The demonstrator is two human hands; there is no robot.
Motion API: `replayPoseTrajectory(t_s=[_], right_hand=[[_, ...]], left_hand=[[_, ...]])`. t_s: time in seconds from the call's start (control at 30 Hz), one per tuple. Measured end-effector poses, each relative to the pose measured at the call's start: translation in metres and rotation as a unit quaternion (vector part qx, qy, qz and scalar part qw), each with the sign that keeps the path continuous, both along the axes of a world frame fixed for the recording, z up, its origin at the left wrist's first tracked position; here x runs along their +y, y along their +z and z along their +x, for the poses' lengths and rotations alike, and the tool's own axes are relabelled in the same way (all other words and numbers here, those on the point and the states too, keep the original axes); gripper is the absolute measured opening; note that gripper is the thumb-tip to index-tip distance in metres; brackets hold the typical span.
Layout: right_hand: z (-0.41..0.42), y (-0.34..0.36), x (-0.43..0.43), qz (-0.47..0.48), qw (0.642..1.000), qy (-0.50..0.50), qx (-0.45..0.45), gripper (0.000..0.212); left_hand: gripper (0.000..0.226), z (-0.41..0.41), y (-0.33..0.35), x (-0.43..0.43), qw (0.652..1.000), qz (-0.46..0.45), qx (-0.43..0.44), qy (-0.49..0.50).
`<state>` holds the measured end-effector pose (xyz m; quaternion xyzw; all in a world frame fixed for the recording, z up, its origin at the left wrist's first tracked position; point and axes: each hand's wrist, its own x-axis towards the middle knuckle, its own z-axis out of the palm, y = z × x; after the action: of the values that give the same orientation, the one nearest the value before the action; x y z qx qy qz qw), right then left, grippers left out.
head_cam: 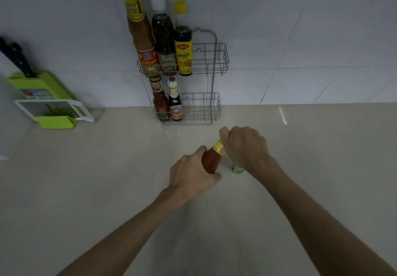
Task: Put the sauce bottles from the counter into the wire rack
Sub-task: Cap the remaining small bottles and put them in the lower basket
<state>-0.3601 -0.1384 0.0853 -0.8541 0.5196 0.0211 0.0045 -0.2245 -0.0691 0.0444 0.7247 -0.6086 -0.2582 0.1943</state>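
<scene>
Red sauce fills the bottle [211, 160] I see at frame centre, tilted over the beige counter [107, 179]. My left hand [192, 175] is wrapped closed around its body; my right hand [246, 146] is curled over its yellow-banded neck. A green-capped bottle [237, 169] stands just beneath my right wrist. The wire rack [211, 65] sits above, well apart.

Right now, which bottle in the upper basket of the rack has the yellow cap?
The rightmost of the three, the dark sauce bottle with a yellow label. The middle bottle has a white cap; the tall brown bottle stands leftmost.
</scene>
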Motion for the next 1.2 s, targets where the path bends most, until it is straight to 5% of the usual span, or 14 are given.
replayPoseTrajectory(t_s=[0.1,0.2,0.27,0.3,0.47,0.6,0.77,0.9,0.97,1.1,1.2], right_hand=[[0.006,-0.001,0.003,0.048,0.999,-0.002,0.003,0.045],[0.002,0.012,-0.001,0.228,0.943,-0.056,-0.234,0.017],[0.004,0.011,-0.001,0.270,0.859,-0.117,-0.419,0.039],[0.006,0.009,-0.003,0.244,0.857,-0.112,-0.439,0.043],[0.014,0.026,-0.024,0.164,0.894,-0.035,-0.415,0.029],[0.025,0.032,-0.038,0.157,0.890,-0.021,-0.427,0.034],[0.042,-0.010,-0.029,0.190,0.869,-0.077,-0.450,0.041],[0.062,-0.033,-0.057,0.147,0.839,-0.113,-0.512,0.034],[0.074,-0.040,-0.080,0.083,0.829,-0.132,-0.537,0.032],[0.101,-0.061,-0.128,0.036,0.811,-0.128,-0.569,0.040],[0.116,-0.086,-0.154,0.050,0.828,-0.112,-0.548,0.040]], left_hand=[[0.039,0.003,-0.007,0.001,1.000,0.008,0.027,0.009],[0.037,0.009,-0.003,-0.002,0.997,0.010,0.075,0.001],[0.037,0.009,0.005,-0.008,0.994,-0.006,0.111,-0.002],[0.040,0.009,0.007,-0.010,0.989,0.000,0.145,-0.004],[0.076,0.030,-0.008,-0.017,0.942,0.092,0.316,-0.064],[0.049,0.038,-0.033,-0.028,0.950,0.061,0.305,0.018],[0.052,0.044,-0.039,-0.054,0.956,-0.020,0.277,0.092],[0.096,0.079,-0.050,-0.088,0.975,0.027,0.221,0.009],[0.110,0.101,-0.053,-0.106,0.979,0.036,0.192,0.051],[0.093,0.134,-0.043,-0.139,0.945,-0.033,0.287,0.153],[0.106,0.150,-0.046,-0.165,0.923,-0.016,0.343,0.170]])
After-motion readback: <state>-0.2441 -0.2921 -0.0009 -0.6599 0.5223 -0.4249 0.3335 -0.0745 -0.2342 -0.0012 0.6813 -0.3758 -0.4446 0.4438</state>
